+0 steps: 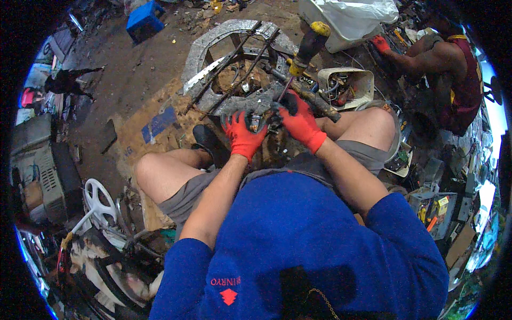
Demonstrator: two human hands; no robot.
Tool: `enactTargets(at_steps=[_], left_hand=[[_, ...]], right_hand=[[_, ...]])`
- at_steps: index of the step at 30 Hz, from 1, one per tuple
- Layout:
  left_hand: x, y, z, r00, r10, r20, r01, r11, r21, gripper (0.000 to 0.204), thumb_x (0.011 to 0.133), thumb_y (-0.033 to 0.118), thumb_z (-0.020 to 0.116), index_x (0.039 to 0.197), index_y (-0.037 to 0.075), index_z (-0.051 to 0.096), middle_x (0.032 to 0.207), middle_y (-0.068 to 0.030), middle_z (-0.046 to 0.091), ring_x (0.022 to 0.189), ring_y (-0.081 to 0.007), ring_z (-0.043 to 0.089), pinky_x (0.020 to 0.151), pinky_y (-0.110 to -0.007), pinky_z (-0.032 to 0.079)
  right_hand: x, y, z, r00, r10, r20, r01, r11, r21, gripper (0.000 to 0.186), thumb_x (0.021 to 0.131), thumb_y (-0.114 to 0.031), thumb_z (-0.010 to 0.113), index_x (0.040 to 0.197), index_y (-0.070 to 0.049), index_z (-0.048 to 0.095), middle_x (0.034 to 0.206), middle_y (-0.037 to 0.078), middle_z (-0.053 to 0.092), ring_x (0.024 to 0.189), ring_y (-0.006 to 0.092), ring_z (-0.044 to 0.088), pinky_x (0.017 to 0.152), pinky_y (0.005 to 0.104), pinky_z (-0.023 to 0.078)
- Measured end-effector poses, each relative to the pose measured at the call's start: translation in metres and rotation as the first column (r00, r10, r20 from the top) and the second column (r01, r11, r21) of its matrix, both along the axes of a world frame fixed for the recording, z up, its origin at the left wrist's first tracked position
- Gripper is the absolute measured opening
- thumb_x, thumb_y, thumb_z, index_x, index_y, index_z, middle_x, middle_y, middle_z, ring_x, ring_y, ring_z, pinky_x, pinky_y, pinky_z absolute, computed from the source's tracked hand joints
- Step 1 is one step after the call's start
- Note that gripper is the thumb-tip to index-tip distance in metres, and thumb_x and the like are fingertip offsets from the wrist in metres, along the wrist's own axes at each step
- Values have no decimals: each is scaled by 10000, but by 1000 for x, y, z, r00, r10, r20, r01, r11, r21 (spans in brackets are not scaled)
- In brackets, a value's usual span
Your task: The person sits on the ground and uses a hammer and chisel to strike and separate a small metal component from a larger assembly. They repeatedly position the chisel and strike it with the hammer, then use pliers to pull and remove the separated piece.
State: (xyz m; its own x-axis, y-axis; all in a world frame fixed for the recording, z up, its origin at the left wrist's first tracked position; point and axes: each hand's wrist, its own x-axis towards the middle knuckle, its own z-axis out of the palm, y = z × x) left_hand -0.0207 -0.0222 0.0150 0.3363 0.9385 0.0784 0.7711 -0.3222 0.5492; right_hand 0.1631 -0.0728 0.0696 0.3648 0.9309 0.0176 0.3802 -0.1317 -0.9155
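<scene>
1. The octagonal metal frame (193,60) lies on the ground in front of the seated person, two rusty rods (234,53) crossing it diagonally.
2. A screwdriver (310,49) with a black-and-yellow handle slants over the frame's right side. Its long axis runs from upper right to lower left: the handle points up and away from the person, the shaft down toward the frame's near edge.
3. The right hand (302,121), in a red glove with dark fingertips, is just off the frame's near right edge, its fingers curled closed around the lower shaft; the tip is hidden.
4. The left hand (244,134), gloved alike, is beside the frame's near edge, half closed, with a small metal part (255,122) between thumb and fingers. The part's long axis cannot be told.
5. Right of the frame stands a cream bin (365,81) of mixed metal pieces; beyond its far right side is a white tub (333,33).
6. Well left of the frame's far side is a blue plastic crate (143,22).
7. A co-worker (453,61) sits well right of the frame.
</scene>
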Motion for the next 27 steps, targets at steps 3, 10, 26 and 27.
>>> enactTargets(at_steps=[3,10,26,27], left_hand=[[8,2,-14,996,-35,86,31,998,48,823,637,416,801,1306,68,471,1332,-178,473,1300,-402,360,1120,-549,187],[18,7,-20,950,-26,312,36,999,-28,815,618,369,820,1279,38,476,1268,-182,516,1259,-367,419,1114,-522,212],[15,10,-16,963,37,266,3,989,-147,898,604,426,820,1319,38,440,1281,-187,519,1264,-360,422,1124,-509,193],[13,9,-20,964,40,262,-3,990,-138,919,601,430,820,1332,37,425,1298,-190,506,1283,-360,402,1128,-510,183]], right_hand=[[-4,5,2,998,36,-58,-32,997,69,546,837,-238,706,1296,-24,501,1219,198,606,1151,313,583,974,390,456],[-9,12,-3,989,105,-103,-91,987,133,534,822,-136,716,1287,16,502,1174,214,627,1090,302,623,931,371,488],[-20,4,4,962,188,196,-238,932,273,405,821,-155,671,1200,-53,574,1163,167,622,1043,327,625,910,397,495],[-21,0,4,940,196,279,-272,924,267,402,822,-171,669,1197,-59,577,1179,166,615,1067,322,614,927,400,486]])
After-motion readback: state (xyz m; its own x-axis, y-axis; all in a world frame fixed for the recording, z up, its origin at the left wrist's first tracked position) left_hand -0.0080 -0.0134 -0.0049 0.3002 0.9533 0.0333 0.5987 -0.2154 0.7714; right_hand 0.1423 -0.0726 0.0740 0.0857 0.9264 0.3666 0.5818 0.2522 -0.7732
